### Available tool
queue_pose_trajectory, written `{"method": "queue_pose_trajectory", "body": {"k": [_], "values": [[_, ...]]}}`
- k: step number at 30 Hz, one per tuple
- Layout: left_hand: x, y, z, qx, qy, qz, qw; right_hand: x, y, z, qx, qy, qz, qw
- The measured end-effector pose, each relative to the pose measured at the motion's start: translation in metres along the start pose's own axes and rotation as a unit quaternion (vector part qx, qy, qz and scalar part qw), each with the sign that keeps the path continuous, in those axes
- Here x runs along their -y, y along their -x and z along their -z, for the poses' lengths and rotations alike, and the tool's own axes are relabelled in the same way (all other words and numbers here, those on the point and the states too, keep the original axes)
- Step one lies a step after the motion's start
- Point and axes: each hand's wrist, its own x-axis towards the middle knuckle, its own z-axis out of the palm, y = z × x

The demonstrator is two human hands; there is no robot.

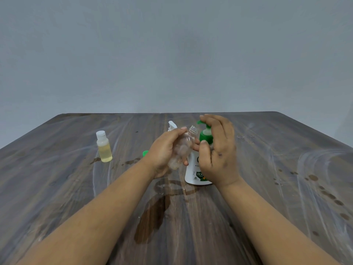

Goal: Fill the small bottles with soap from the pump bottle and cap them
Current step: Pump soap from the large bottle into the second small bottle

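Left hand (162, 150) grips empty bottle (181, 148) | right hand (217, 150) on pump bottle (194, 169)

Dim, even light (soft blur)

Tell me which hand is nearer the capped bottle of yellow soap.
Left. The left hand holds the clear bottle just right of the capped bottle; the right hand is farther right, on the pump bottle.
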Motion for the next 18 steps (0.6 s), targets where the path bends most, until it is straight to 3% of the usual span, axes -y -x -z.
{"method": "queue_pose_trajectory", "body": {"k": [18], "values": [[-0.0019, 0.0024, -0.0012, 0.005, 0.000, -0.007, 1.000, 0.0007, -0.0008, -0.0011, -0.002, 0.005, -0.007, 1.000]]}}
